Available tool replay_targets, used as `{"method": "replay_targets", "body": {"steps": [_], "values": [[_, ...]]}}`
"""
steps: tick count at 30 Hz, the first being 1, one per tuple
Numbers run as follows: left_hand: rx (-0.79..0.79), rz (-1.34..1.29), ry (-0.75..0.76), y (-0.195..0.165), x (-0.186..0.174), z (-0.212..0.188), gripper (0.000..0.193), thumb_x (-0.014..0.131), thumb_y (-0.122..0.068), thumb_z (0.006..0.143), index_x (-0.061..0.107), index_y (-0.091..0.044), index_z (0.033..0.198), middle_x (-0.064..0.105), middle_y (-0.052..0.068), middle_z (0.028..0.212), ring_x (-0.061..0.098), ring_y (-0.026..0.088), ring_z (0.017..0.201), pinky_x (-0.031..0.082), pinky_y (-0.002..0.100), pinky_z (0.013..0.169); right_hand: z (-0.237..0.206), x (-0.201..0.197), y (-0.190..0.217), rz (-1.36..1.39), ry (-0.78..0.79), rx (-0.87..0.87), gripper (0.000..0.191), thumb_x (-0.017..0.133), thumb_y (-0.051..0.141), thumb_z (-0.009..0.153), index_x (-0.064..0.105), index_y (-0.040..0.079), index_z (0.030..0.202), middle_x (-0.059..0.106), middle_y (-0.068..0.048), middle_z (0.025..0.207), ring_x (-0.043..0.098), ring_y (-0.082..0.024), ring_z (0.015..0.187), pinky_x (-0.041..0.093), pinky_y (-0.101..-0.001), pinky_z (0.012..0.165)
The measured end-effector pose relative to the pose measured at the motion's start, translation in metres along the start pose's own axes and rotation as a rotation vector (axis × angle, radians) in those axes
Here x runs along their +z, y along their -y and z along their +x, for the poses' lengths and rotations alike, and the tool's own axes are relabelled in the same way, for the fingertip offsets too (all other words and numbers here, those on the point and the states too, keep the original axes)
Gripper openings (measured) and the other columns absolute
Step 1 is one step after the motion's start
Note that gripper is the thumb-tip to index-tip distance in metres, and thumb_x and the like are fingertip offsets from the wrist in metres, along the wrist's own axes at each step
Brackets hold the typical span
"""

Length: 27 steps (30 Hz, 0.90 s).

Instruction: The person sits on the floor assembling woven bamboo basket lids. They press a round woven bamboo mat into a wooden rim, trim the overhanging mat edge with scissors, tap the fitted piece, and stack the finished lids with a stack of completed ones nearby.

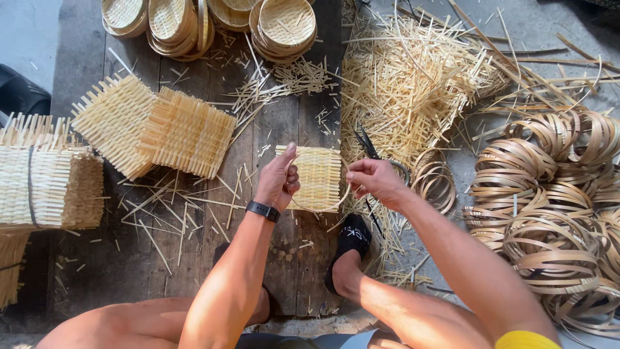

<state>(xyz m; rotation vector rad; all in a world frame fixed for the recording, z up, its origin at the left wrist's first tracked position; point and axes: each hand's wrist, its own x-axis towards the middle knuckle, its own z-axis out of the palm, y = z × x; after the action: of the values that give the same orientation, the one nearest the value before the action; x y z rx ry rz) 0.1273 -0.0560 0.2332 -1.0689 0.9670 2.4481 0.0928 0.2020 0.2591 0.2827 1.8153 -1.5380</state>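
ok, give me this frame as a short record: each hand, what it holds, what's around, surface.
left hand: raised, thumb up, pinching the woven bamboo mat with a thin bamboo hoop bent along its lower edge
right hand: closed on the other end of the hoop
wrist: black band on the left
left of hands: flat woven squares, bundled stack
top: finished round baskets
right: loose bamboo strips, coiled hoops
surface: wooden planks

One head-worn camera looks steeply down, close over the wooden boards (pixel 194 258) and the person's knees at the frame's bottom.
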Motion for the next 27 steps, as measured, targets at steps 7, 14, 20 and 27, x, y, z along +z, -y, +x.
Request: {"method": "replay_targets", "body": {"steps": [7,14,20,27], "values": [[0.471,0.684,-0.266,0.042,-0.044,0.102,0.024,0.082,-0.014,0.076,0.078,-0.001,0.096,0.073,0.002,0.074,0.064,0.008,0.061,0.054,0.025,0.058,0.092,0.015,-0.052,-0.105,-0.417,-0.037,0.018,0.079,0.01,0.085,0.078,-0.001,0.098,0.074,-0.006,0.076,0.067,-0.01,0.059,0.06,-0.0273,0.052],[0.459,1.152,-0.375,0.047,-0.051,0.161,0.029,0.085,-0.009,0.074,0.083,-0.011,0.103,0.074,0.008,0.072,0.067,0.018,0.063,0.055,0.033,0.066,0.148,0.015,-0.087,-0.509,-0.622,-0.151,0.02,0.084,0.012,0.078,0.081,0.006,0.097,0.079,-0.008,0.083,0.073,-0.016,0.073,0.058,-0.0314,0.074],[0.403,1.168,-0.398,0.055,-0.052,0.162,0.021,0.088,-0.015,0.075,0.083,-0.008,0.094,0.08,0.009,0.084,0.075,0.017,0.073,0.059,0.031,0.074,0.154,0.013,-0.109,-0.376,-0.633,-0.044,0.02,0.082,0.015,0.078,0.082,0.01,0.098,0.08,-0.006,0.085,0.075,-0.016,0.075,0.059,-0.0306,0.075],[0.306,1.147,-0.432,0.076,-0.053,0.151,0.024,0.091,-0.016,0.071,0.083,-0.009,0.092,0.079,0.008,0.083,0.075,0.017,0.073,0.06,0.032,0.074,0.139,0.006,-0.144,-0.343,-0.639,-0.114,0.021,0.084,0.015,0.078,0.082,0.01,0.098,0.08,-0.006,0.087,0.075,-0.015,0.074,0.059,-0.0296,0.075]]}}
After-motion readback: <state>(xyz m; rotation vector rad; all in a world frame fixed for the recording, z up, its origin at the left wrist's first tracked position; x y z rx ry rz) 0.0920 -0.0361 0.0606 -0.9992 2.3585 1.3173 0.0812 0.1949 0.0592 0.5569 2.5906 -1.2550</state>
